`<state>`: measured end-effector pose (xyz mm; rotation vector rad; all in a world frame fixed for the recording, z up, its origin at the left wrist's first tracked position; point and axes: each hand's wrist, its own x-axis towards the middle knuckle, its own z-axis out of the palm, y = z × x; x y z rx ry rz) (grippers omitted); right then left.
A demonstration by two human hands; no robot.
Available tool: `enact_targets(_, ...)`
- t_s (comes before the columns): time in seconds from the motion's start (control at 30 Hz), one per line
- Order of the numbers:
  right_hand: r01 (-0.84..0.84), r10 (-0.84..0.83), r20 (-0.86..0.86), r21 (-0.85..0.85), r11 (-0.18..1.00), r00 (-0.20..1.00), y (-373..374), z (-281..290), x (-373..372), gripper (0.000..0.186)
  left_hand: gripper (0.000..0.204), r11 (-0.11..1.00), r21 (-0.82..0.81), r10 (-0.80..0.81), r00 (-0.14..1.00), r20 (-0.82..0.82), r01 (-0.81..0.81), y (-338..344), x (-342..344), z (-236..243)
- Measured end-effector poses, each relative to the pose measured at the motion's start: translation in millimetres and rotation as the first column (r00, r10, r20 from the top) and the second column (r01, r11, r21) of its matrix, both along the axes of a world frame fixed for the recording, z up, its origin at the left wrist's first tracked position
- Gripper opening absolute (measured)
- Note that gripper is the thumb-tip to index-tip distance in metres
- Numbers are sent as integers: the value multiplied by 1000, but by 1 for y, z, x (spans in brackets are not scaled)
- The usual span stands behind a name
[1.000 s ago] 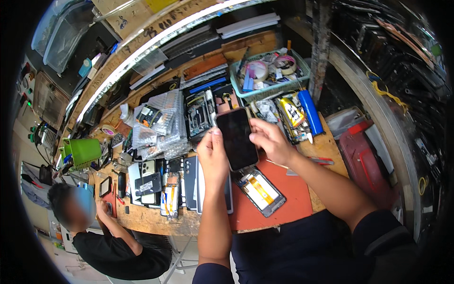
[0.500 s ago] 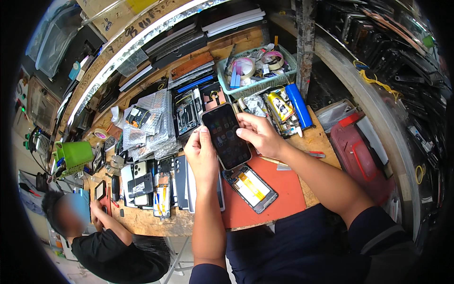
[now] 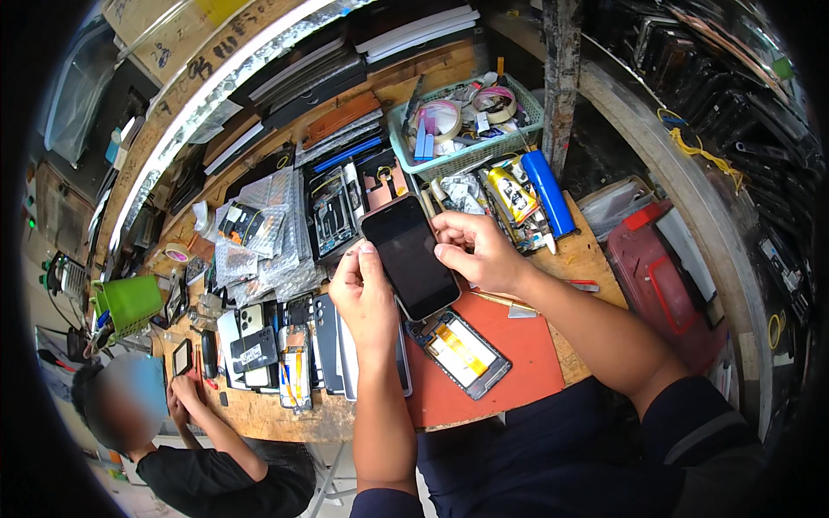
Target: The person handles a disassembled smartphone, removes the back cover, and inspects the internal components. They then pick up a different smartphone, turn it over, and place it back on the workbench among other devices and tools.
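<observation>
A smartphone (image 3: 413,259) with a dark screen is held up over the bench between my two hands. My left hand (image 3: 364,292) grips its left edge, thumb at the rim and fingers curled behind. On the opposite edge, my right hand (image 3: 477,250) has its thumb and forefinger closed on the phone's side. Below it, an opened phone (image 3: 462,354) with a white battery and yellow ribbon lies on the red mat (image 3: 527,363), its upper end partly covered by the held phone. A thin gold-coloured tool (image 3: 496,300) rests under my right wrist.
A green basket (image 3: 473,154) with tape rolls stands at the back, near a blue cylinder (image 3: 547,194). Bubble-wrapped parts (image 3: 263,233) and phones (image 3: 255,345) crowd the left. A red case (image 3: 661,276) sits at right. Another person (image 3: 224,475) works at far left.
The phone's screen has gone from showing icons to dark. Both hands still hold it, with only a slight shift. The other person's hands have moved closer together.
</observation>
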<state>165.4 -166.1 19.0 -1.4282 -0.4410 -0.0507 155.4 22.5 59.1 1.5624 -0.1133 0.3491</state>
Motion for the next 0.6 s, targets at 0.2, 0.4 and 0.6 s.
enact_targets(0.2, -49, 51, 43, -45, 998, 998, -6, 3, 3, 16, 25, 1000, -6, 8, 1000, 19, -8, -3, -5, 4)
enact_targets(0.4, -120, 116, 43, 85, 989, 992, -1, 7, -2, 31, 25, 1000, -15, -11, 1000, -9, 11, 3, -6, 8)
enact_targets(0.6, -128, 126, 29, 95, 987, 992, 2, 9, -4, 33, 26, 1000, -25, 11, 1000, -29, -11, 2, -7, 14)
